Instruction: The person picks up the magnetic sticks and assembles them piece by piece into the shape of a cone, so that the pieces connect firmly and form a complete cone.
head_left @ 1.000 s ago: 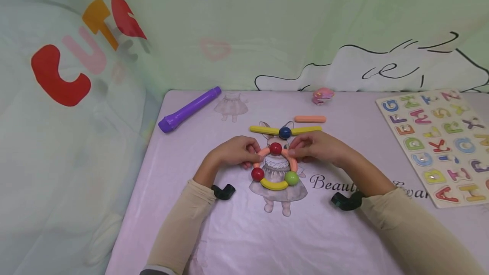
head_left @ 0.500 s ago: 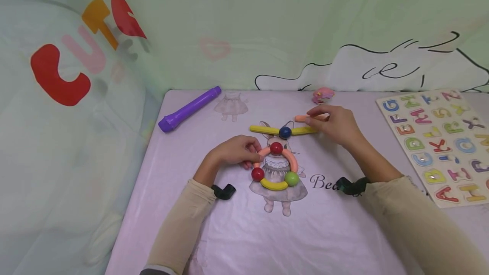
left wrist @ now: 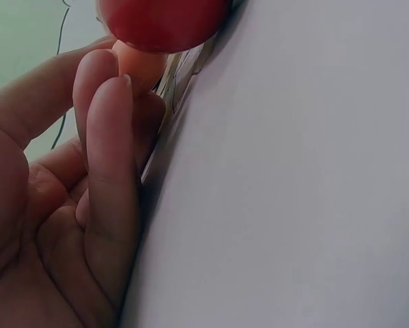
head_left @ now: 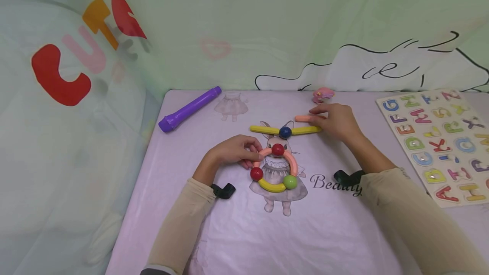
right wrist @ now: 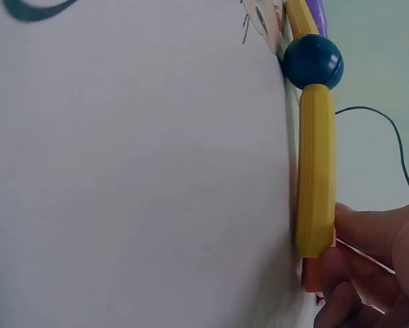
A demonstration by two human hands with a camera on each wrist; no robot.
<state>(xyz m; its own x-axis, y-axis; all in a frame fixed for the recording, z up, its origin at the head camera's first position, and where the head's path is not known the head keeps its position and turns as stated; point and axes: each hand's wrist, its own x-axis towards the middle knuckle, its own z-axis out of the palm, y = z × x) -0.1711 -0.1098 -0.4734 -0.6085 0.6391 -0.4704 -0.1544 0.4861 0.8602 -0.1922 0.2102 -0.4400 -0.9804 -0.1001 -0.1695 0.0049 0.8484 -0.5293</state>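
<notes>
A ring of curved orange and yellow rods joined by two red balls and a green ball (head_left: 290, 181) lies on the table. My left hand (head_left: 236, 151) pinches the curved orange rod (head_left: 264, 152) at the ring's upper left; the left wrist view shows fingertips around it below a red ball (left wrist: 164, 22). Beyond the ring lies a bar of two straight yellow rods (head_left: 265, 130) joined by a blue ball (head_left: 285, 132). My right hand (head_left: 335, 123) pinches a short straight orange rod (head_left: 302, 119) behind that bar; fingers hide its right part.
A purple toy microphone (head_left: 190, 109) lies at the back left. A small pink object (head_left: 323, 95) sits near the back edge. At the right is a wooden alphabet puzzle board (head_left: 424, 130). Fabric with printed letters hangs behind and at the left.
My right hand has left the ring's upper right and moved back and right to the straight orange rod. The ring has shifted slightly, while my left hand stays on it.
</notes>
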